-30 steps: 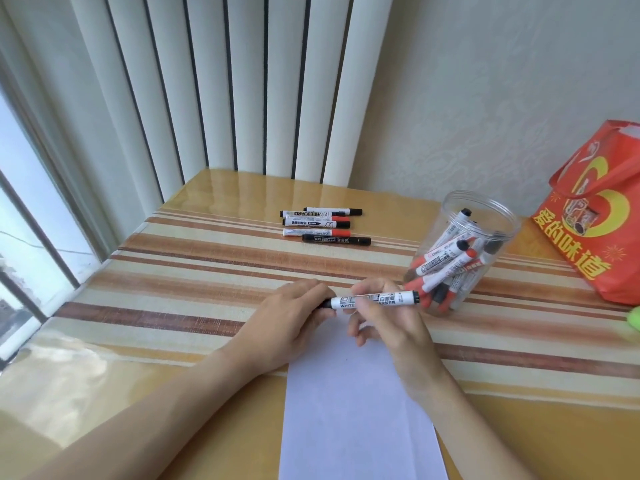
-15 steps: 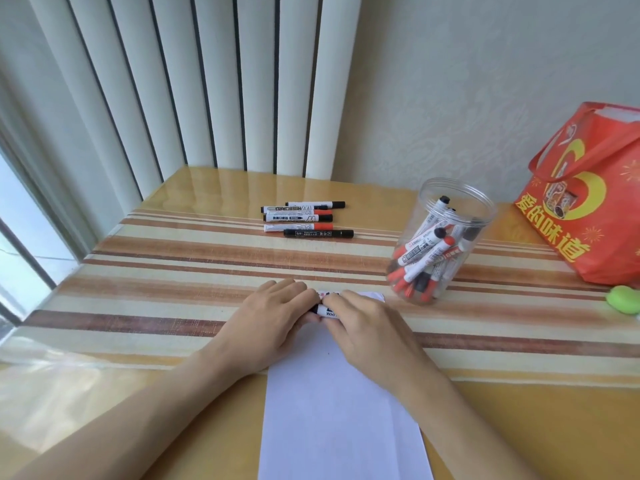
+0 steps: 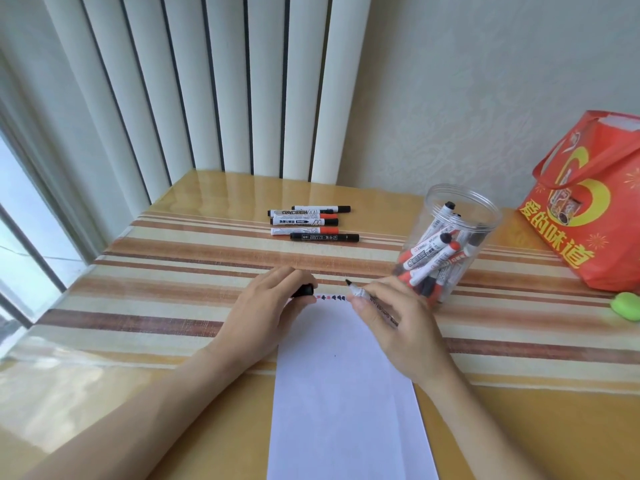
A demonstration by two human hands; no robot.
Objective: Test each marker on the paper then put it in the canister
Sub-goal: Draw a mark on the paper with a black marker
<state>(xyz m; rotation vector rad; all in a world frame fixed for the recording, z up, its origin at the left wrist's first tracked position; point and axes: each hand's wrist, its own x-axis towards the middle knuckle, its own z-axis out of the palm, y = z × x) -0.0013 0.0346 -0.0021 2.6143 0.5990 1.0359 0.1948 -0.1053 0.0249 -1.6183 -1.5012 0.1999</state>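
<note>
A white sheet of paper (image 3: 346,393) lies in front of me, with a row of small red and black marks along its top edge. My right hand (image 3: 398,323) grips an uncapped black marker (image 3: 358,292), tip pointing up-left just above the paper's top right corner. My left hand (image 3: 270,313) rests at the paper's top left corner and holds the black cap (image 3: 304,291). A clear plastic canister (image 3: 450,251) with several red and black markers stands right of my right hand. Several more markers (image 3: 311,223) lie in a row farther back on the table.
A red gift bag (image 3: 588,202) stands at the right against the wall, with a small green object (image 3: 627,304) in front of it. Vertical blinds hang behind the table and a window runs along the left. The table has a striped cloth under a glossy cover.
The marker was held level and capped between both hands. My hands then pulled apart: the cap stayed in my left hand and the bare tip now shows in my right.
</note>
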